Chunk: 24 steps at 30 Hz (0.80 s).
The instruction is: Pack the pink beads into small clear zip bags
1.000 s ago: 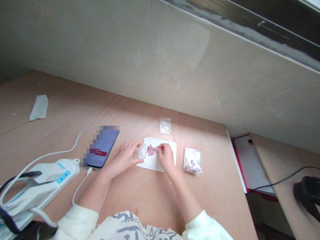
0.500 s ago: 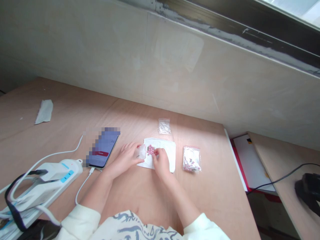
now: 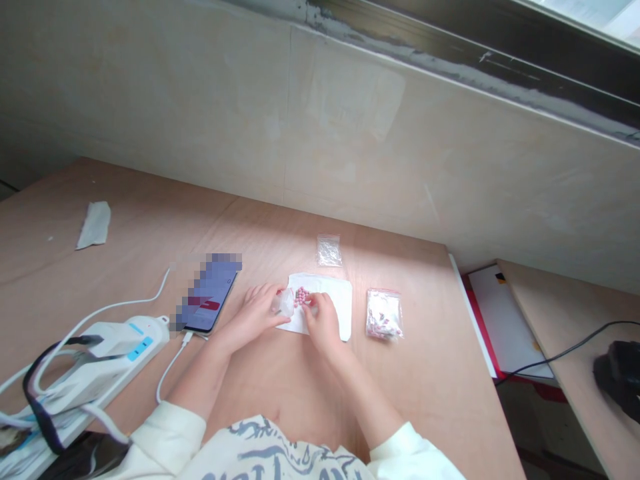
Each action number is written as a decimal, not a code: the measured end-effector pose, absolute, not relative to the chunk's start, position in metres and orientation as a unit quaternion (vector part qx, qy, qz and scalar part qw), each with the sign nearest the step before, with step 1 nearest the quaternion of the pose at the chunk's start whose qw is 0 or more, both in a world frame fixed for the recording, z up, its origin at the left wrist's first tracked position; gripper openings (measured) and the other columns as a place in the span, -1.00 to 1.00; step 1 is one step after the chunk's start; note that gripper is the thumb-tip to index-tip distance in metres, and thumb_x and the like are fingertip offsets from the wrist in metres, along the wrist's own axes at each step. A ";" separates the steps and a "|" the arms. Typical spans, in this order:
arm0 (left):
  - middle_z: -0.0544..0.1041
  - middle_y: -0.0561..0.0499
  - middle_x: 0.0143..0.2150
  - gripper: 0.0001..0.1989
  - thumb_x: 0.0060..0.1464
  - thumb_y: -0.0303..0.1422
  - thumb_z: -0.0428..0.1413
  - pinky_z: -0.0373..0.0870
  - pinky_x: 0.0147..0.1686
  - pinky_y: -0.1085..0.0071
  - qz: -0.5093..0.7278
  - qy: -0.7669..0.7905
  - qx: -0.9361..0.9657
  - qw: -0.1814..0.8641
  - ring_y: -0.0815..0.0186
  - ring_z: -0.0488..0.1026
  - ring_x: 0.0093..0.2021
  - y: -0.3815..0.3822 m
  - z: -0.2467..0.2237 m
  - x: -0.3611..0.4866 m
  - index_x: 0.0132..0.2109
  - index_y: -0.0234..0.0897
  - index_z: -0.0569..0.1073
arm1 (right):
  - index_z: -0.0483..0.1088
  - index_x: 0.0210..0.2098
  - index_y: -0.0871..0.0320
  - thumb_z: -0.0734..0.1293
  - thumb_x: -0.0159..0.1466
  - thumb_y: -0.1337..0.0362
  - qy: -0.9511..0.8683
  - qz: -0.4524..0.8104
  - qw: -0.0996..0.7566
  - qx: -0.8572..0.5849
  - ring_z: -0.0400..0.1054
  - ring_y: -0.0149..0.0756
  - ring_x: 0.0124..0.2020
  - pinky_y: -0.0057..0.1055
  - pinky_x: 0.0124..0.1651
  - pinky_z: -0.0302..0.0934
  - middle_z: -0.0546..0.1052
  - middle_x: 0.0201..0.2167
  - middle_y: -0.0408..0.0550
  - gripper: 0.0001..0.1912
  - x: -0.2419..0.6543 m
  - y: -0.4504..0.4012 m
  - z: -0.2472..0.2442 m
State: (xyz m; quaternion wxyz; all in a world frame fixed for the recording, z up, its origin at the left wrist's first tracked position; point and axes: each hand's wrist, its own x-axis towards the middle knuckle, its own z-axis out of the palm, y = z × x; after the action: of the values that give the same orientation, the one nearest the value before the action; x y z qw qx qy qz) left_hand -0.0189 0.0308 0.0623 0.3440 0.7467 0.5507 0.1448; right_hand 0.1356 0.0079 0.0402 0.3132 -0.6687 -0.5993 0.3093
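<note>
A white sheet lies on the wooden table, with a small cluster of pink beads on its left half. My left hand is closed around a small clear plastic bag, whose mouth faces the beads. At the right edge of the cluster, my right hand has thumb and fingertips pinched together; whatever is between them is too small to make out. Behind the sheet lies a clear zip bag. Another zip bag with pink and white contents is to the right.
A phone with a charging cable lies left of my left arm. Nearer on the left is a white power strip with plugs and cables. A paper scrap lies far left. Behind the table stands a wall.
The camera view has shifted slightly. My left hand and bag stay nearly in place, while my right fingertips have moved slightly toward the beads and the bag.
</note>
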 end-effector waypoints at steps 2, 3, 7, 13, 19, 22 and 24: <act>0.34 -0.06 -0.12 -0.55 -0.21 -0.26 0.13 0.12 -0.09 0.25 0.145 0.550 0.748 0.342 0.11 0.23 -0.07 0.031 0.062 -0.020 -0.11 -0.26 0.25 | 0.28 -0.44 0.17 0.16 0.07 0.41 -0.607 0.304 0.291 -0.674 0.22 -0.29 -0.35 -0.35 -0.28 0.11 0.31 -0.42 -0.05 -0.91 0.136 0.008 0.032; 0.34 -0.07 -0.12 -0.54 -0.21 -0.27 0.13 0.12 -0.09 0.25 0.145 0.550 0.748 0.342 0.12 0.22 -0.07 0.032 0.061 -0.020 -0.11 -0.27 0.25 | 0.27 -0.46 0.17 0.16 0.07 0.41 -0.611 0.303 0.286 -0.674 0.22 -0.29 -0.36 -0.35 -0.29 0.11 0.31 -0.43 -0.05 -0.92 0.136 0.008 0.030; 0.34 -0.09 -0.12 -0.54 -0.21 -0.27 0.13 0.11 -0.09 0.25 0.141 0.552 0.746 0.345 0.12 0.22 -0.07 0.032 0.062 -0.020 -0.11 -0.29 0.25 | 0.28 -0.49 0.17 0.17 0.08 0.39 -0.597 0.308 0.305 -0.675 0.22 -0.30 -0.38 -0.36 -0.30 0.11 0.32 -0.46 -0.06 -0.92 0.134 0.010 0.031; 0.34 -0.09 -0.12 -0.56 -0.19 -0.29 0.11 0.11 -0.08 0.24 0.136 0.555 0.740 0.355 0.12 0.22 -0.06 0.034 0.065 -0.017 -0.11 -0.30 0.25 | 0.33 -0.39 0.14 0.20 0.11 0.30 -0.597 0.371 0.384 -0.599 0.24 -0.35 -0.39 -0.43 -0.35 0.12 0.38 -0.41 -0.08 -0.90 0.131 0.012 0.051; 0.33 -0.10 -0.11 -0.54 -0.21 -0.28 0.13 0.10 -0.07 0.24 0.144 0.551 0.739 0.360 0.11 0.21 -0.05 0.034 0.065 -0.020 -0.11 -0.30 0.25 | 0.30 -0.42 0.16 0.19 0.09 0.40 -0.607 0.318 0.344 -0.642 0.23 -0.31 -0.33 -0.36 -0.24 0.12 0.33 -0.42 -0.06 -0.91 0.131 0.010 0.032; 0.33 -0.10 -0.11 -0.53 -0.23 -0.28 0.14 0.11 -0.07 0.24 0.144 0.555 0.735 0.362 0.10 0.21 -0.05 0.035 0.065 -0.022 -0.11 -0.31 0.25 | 0.31 -0.42 0.17 0.17 0.09 0.42 -0.622 0.306 0.313 -0.649 0.22 -0.29 -0.32 -0.36 -0.25 0.12 0.31 -0.43 -0.05 -0.89 0.130 0.010 0.022; 0.32 -0.10 -0.11 -0.53 -0.23 -0.28 0.14 0.11 -0.07 0.25 0.139 0.553 0.737 0.364 0.11 0.21 -0.06 0.035 0.064 -0.023 -0.11 -0.32 0.25 | 0.31 -0.42 0.16 0.17 0.10 0.42 -0.629 0.298 0.303 -0.651 0.22 -0.28 -0.31 -0.36 -0.26 0.12 0.31 -0.42 -0.05 -0.88 0.129 0.010 0.020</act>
State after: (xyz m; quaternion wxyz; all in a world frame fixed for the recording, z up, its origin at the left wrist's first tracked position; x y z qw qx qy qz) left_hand -0.0231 0.0349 0.0642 0.3637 0.7365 0.5531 0.1390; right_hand 0.1294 0.0101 0.0204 0.3034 -0.6508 -0.6288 0.2984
